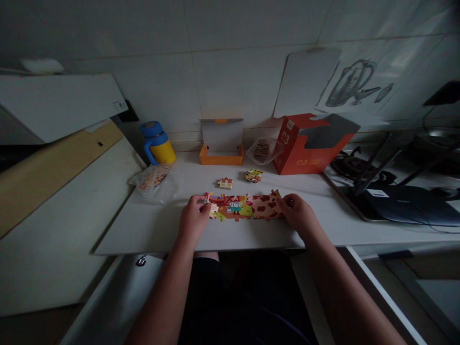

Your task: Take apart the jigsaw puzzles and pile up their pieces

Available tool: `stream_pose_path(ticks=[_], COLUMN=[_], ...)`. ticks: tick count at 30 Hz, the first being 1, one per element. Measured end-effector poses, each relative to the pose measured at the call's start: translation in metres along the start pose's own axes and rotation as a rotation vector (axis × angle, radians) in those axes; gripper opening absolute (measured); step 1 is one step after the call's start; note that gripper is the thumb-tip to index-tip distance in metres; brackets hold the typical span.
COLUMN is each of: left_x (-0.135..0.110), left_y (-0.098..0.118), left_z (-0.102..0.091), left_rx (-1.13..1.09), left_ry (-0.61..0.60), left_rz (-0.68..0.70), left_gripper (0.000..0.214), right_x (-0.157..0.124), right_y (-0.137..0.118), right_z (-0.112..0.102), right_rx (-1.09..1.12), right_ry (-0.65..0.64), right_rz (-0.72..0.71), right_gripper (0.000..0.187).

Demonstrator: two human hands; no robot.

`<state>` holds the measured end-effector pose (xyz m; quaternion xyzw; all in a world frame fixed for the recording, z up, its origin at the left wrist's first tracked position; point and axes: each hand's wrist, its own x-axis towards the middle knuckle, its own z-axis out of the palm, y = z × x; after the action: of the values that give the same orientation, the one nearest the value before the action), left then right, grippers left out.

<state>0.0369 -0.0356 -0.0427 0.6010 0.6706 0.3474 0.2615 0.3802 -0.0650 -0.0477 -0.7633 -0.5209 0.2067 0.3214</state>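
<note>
A strip of joined jigsaw puzzle pieces [247,207] lies on the white table, with a farm-like scene and brown cow patches on it. My left hand [195,215] pinches the strip's left end between thumb and fingers. At the opposite end, my right hand [296,211] grips the strip's right edge, fingers closed. Just beyond the strip lies a loose puzzle piece [225,183], apart from it. Farther right sits a small pile of puzzle pieces [254,176], yellow and brown.
Along the wall stand an open orange box [221,158], a clear bag of small sticks [261,149], a red box [302,153] and a blue-yellow jug [158,143]. A plastic bag [156,182] lies left. A black router [406,203] and a stove are at right.
</note>
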Motion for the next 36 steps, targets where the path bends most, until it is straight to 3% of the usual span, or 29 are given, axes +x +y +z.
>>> stream_pose_path(ticks=[7,14,18,20,25,31,36], left_x=[0.018,0.019,0.023,0.027,0.029,0.015,0.008], left_y=[-0.005,-0.008,-0.007,-0.006,-0.007,-0.013,-0.011], left_z=[0.004,0.008,0.016,0.020,0.012,-0.009,-0.019], left_rx=[0.005,-0.446,-0.623,-0.551,-0.100,-0.220,-0.049], left_ry=[-0.016,0.037,0.053,0.050,0.004,-0.201,-0.176], left_rz=[-0.026,-0.096,-0.130,-0.091,-0.032,-0.102,-0.048], left_gripper=[0.016,0.030,0.031,0.026,0.014,0.021,0.024], right_x=[-0.001,-0.003,-0.003,-0.004,-0.006,-0.007,-0.009], right_y=[-0.001,0.004,0.007,0.007,0.007,0.011,0.007], right_z=[-0.005,-0.007,-0.006,-0.007,-0.011,-0.014,-0.013], right_rx=[0.219,0.487,0.438,0.360,0.193,0.297,0.364], right_ry=[-0.073,-0.050,-0.038,-0.021,0.001,-0.033,-0.078], right_rz=[0.111,0.170,0.141,0.097,0.057,0.113,0.144], right_gripper=[0.042,0.040,0.047,0.050,0.050,0.053,0.050])
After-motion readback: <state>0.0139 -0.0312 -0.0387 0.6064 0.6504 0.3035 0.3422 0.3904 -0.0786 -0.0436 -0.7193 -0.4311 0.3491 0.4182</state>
